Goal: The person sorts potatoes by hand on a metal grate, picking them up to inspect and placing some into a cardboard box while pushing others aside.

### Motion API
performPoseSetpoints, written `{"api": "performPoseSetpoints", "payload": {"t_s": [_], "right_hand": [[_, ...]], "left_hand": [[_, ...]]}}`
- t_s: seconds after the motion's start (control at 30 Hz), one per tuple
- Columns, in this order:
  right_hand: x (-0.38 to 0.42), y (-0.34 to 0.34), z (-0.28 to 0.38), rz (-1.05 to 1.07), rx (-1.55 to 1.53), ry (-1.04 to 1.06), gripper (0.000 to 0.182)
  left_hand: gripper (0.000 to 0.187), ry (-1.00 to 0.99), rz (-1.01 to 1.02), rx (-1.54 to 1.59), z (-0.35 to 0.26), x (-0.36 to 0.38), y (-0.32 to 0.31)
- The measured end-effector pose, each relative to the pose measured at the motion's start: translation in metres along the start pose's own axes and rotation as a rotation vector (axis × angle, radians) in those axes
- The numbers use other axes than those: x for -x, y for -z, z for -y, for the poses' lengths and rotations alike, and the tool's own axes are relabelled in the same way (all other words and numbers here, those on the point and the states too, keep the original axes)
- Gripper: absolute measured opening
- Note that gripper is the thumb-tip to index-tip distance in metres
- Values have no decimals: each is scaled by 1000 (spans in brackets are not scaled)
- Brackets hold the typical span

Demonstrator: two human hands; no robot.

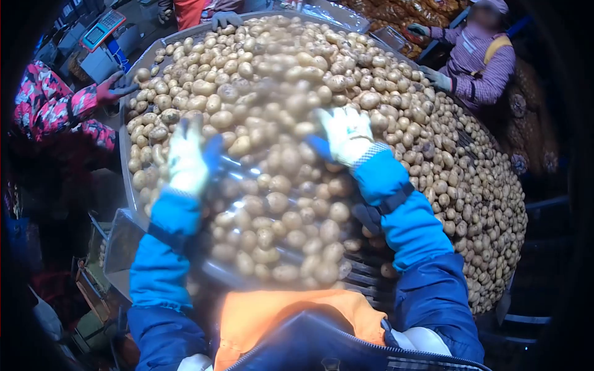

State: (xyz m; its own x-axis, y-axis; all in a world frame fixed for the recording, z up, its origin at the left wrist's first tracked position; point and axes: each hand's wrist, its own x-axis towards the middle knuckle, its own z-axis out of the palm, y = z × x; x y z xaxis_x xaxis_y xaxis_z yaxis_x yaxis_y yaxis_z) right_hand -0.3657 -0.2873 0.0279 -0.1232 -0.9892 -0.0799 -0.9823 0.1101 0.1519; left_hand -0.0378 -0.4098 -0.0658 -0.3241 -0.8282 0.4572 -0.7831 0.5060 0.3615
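Note:
Potatoes (266,68) lie heaped across a wide table in front of me. Between my arms is a clear plastic crate (232,269) with many potatoes in it; a smear on the lens blurs part of it. My left hand (187,159), in a pale glove with a blue thumb, rests at the crate's far left, fingers stretched over the heap and thumb apart. Beyond the crate's far right side, my right hand (348,136) lies over potatoes in a matching glove, its fingers spread and thumb out. I see no potato gripped in either hand.
A co-worker in a pink patterned sleeve (46,102) stands at the left, another in a striped jacket (489,65) at the right. A gloved hand (226,20) touches the far rim. A scale display (103,29) stands at upper left. Dark slats (362,278) show beside the crate.

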Motion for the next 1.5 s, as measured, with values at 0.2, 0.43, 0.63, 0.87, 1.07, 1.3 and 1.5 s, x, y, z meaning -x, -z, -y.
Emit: {"api": "performPoseSetpoints", "payload": {"t_s": [0.2,0.43,0.63,0.87,1.07,1.3,1.5], "right_hand": [[139,-24,-54,38,-147,-46,47],[217,-1,-125,308,-212,-249,56],[120,1,-161,-203,-270,-140,52],[-53,-62,-188,87,-232,-269,87],[13,-32,-154,201,-269,-114,72],[169,-43,-118,-77,-71,-53,62],[268,7,-100,327,-350,-186,72]], "left_hand": [[78,-254,499,254,-137,49,19],[46,-730,682,211,-203,82,13],[50,-863,735,420,-237,110,-8],[46,-848,730,613,-226,93,-14],[38,-747,793,659,-228,77,-4],[50,-719,726,518,-211,92,6],[48,-803,804,429,-207,102,27]]}}
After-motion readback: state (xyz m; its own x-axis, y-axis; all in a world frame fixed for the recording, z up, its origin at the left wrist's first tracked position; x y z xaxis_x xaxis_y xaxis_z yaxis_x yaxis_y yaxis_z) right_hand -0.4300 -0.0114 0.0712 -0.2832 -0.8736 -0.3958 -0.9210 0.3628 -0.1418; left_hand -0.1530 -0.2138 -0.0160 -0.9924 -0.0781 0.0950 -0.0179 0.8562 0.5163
